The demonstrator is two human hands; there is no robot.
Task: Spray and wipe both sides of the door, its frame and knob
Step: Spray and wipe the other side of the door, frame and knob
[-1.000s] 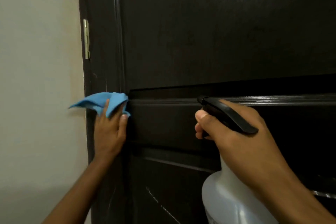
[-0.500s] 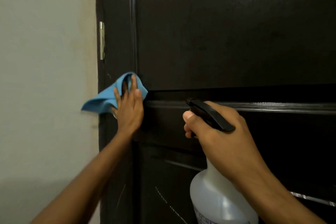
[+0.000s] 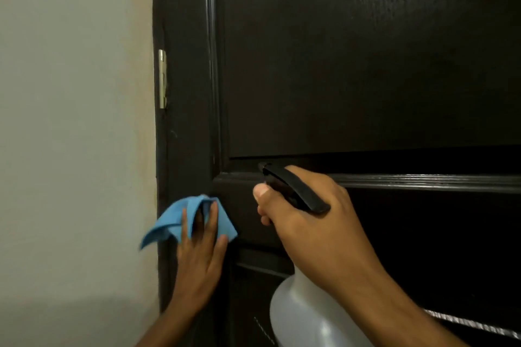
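Left hand (image 3: pixel 201 256), lower centre-left of frame: fingers straight, spread, pressing blue cloth (image 3: pixel 180 222) flat against door (image 3: pixel 352 65) near hinge-side edge; flat palm likely gives broad wiping contact. Loose cloth corner hangs over pale wall (image 3: pixel 70 121) at left. Right hand (image 3: pixel 313 222), centre: fingers curled round neck of spray bottle (image 3: pixel 304 315), nozzle aimed at door, probably kept ready for next spray. Metal hinge (image 3: pixel 162 79) at mid left. Droplets glisten upper right. Knob not in view.

L hand (image 3: pixel 201 253) flat, R hand (image 3: pixel 313 222) curled.
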